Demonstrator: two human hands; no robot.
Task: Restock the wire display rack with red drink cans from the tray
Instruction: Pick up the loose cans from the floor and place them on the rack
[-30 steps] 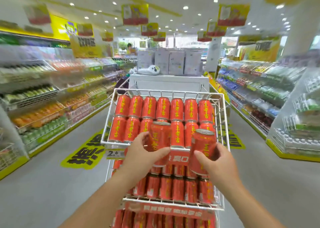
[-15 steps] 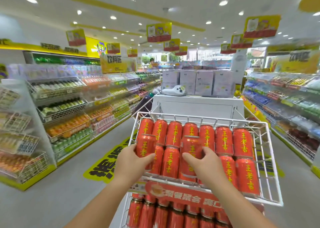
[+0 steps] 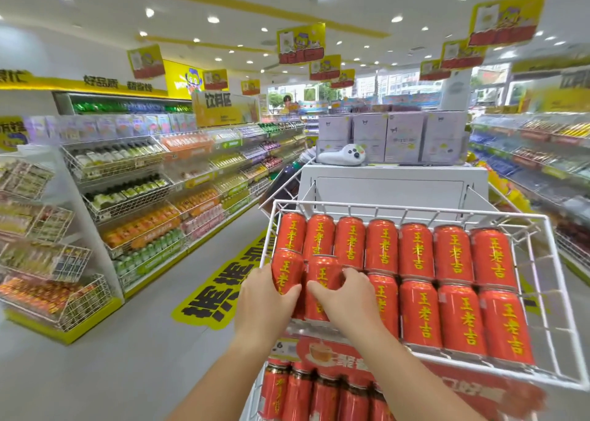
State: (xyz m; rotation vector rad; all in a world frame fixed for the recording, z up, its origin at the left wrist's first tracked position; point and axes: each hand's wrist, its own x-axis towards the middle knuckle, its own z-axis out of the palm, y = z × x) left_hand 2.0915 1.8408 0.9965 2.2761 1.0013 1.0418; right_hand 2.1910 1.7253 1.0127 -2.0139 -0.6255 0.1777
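A: Along the left side of the aisle, what stands there?

B: Tiered shelves (image 3: 127, 197) of bottled drinks run back from the near corner, and a yellow floor sticker (image 3: 220, 286) lies between them and the wire display rack (image 3: 542, 293).

A: And at the rack's left end?

B: The left hand (image 3: 265, 305) is wrapped around a red can (image 3: 286, 270) at the front left corner of the top basket. The can stands upright, leaning back a little with the sloped basket, its long axis running up and away from the camera, rim on top, yellow lettering facing the viewer.

A: The other hand?

B: The right hand (image 3: 344, 296) grips a second red can (image 3: 322, 280) just beside the first, upright the same way. The two cans touch or nearly touch, and both sit in front of the back row of cans (image 3: 383, 245).

A: What differs from half a second ago?

B: Both hands have moved leftward along the rack. The cans they hold now fill the two leftmost front places, where earlier the right hand was nearer the middle.

A: What lies further right?

B: The front row (image 3: 459, 318) of cans continues to the basket's right wall. Lower tiers of cans (image 3: 319, 395) show beneath a red price strip (image 3: 335, 356), partly hidden by the forearms. Behind the rack a white cabinet (image 3: 392, 187) carries pale boxes (image 3: 402, 136).
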